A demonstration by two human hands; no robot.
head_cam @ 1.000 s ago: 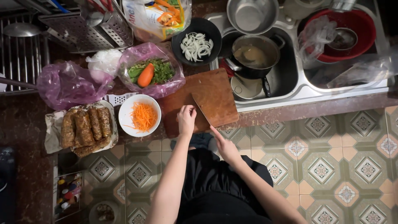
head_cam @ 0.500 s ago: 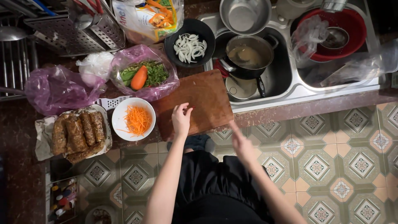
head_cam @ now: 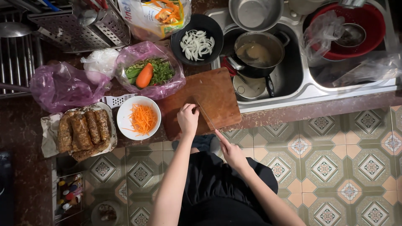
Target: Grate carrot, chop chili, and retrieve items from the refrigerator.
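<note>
On the wooden cutting board (head_cam: 209, 94), the left hand (head_cam: 188, 119) rested with fingers curled, empty, while the right hand (head_cam: 231, 152) pinched a knife (head_cam: 206, 116) handle.

Under the left hand (head_cam: 188, 118) lies a reddish-brown cutting board (head_cam: 215, 94). Just left of it, a white bowl (head_cam: 124, 113) holds orange carrot shreds (head_cam: 142, 119). Beyond, a purple bag (head_cam: 171, 86) shows greens. Below the right hand (head_cam: 231, 152), the floor (head_cam: 335, 167) has green-and-cream patterned tiles.

We are seeing a bowl of carrot shreds (head_cam: 138, 117) lying left of the cutting board (head_cam: 217, 94), the sink (head_cam: 293, 79) right.
</note>
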